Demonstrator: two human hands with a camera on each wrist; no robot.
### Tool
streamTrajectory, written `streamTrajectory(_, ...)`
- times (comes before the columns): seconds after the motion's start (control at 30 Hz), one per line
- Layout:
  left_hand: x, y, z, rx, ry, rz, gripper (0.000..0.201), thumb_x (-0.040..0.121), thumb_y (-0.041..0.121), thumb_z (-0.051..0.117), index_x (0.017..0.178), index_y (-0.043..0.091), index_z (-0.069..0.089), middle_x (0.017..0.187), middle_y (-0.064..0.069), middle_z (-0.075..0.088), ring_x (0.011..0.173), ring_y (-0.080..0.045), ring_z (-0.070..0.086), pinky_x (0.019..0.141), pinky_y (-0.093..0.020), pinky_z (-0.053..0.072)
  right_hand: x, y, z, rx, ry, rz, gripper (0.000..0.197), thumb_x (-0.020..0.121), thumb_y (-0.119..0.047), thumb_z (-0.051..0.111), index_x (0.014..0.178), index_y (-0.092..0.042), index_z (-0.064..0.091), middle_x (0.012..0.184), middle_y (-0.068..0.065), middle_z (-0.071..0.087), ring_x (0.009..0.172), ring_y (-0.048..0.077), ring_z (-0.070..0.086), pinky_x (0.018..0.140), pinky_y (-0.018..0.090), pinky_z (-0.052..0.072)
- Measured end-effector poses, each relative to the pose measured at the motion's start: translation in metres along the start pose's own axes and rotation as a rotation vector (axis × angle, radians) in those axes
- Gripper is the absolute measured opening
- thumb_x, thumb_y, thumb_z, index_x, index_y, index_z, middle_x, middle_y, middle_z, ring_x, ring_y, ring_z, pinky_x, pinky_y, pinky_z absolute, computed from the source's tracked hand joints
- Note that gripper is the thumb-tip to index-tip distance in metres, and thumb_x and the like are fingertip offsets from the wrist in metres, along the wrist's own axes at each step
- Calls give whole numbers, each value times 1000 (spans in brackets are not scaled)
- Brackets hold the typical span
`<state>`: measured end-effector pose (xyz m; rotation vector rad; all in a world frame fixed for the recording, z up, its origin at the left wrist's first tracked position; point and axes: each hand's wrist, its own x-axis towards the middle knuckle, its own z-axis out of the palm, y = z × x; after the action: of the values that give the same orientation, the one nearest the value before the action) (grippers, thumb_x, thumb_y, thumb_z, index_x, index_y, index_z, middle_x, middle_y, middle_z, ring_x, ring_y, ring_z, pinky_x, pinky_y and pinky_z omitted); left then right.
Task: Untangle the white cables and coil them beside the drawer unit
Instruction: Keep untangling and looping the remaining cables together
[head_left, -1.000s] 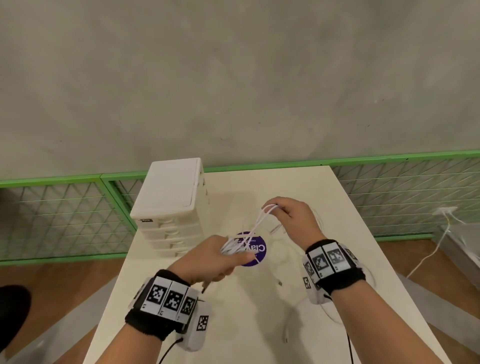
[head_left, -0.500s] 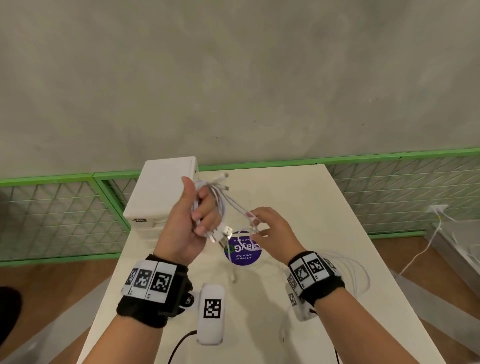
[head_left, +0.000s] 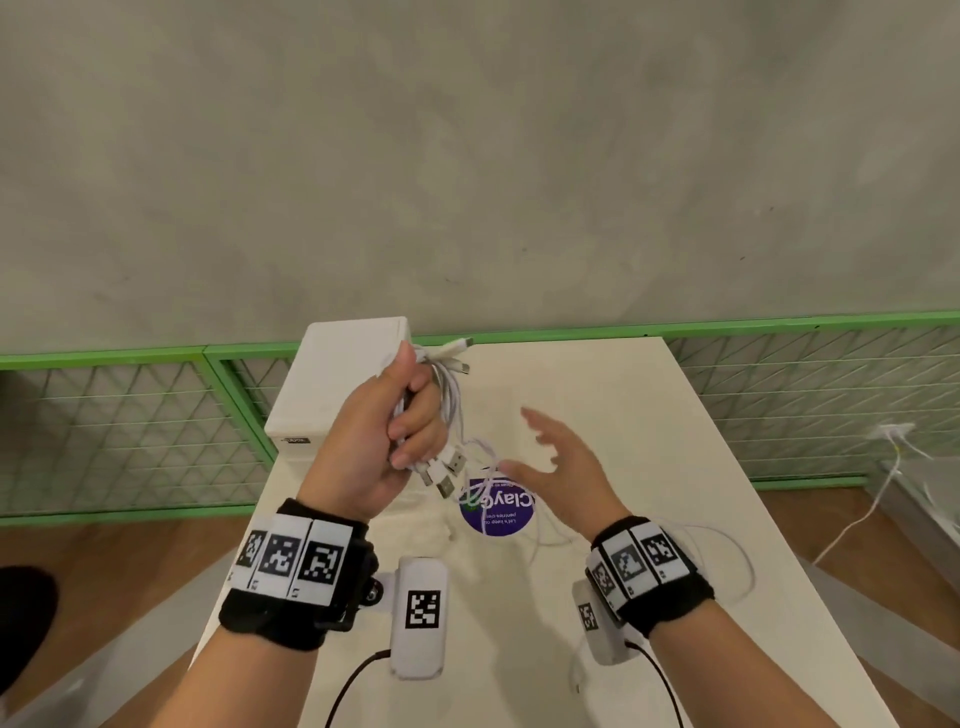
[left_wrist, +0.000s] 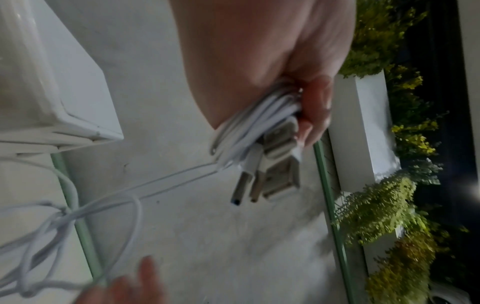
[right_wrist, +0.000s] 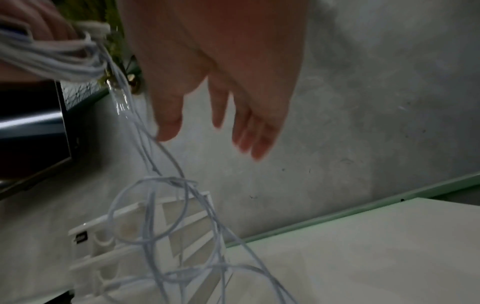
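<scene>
At far left on the table (head_left: 649, 415) stands the white drawer unit (head_left: 337, 384). Beside it, raised above the surface, the left hand (head_left: 374, 441) clamps its curled fingers around a bundle of white cables (head_left: 451, 410), plugs protruding. Tangled strands trail down over a purple sticker (head_left: 498, 512). Further right, the right hand (head_left: 566, 467) hovers, fingers spread apart, holding nothing.

Table (head_left: 649, 415); drawer unit (head_left: 332, 384); purple sticker (head_left: 501, 512); cables (head_left: 727, 556).
</scene>
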<state>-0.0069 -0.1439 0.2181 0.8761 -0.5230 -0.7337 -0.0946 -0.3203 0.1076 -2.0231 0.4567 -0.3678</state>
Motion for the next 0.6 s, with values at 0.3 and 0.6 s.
streamTrajectory(0.3,-4,12,-3,45,-4,41,40,73,53,66,67,19,46,38,14,33,27,-1,26,39,-21,23,-6,13,45,153,-254,208,43,81,-41,69,119,-29,51,122,-6,56,114,12,53,98,30,44)
streamTrajectory(0.6,-9,20,-9,55,133,78,32,89,43,38,71,17,38,37,13,29,26,-1,24,36,-18,26,-4,8,60,31,-324,109,27,76,-39,74,95,-36,55,84,-4,47,73,8,44,68,18,37)
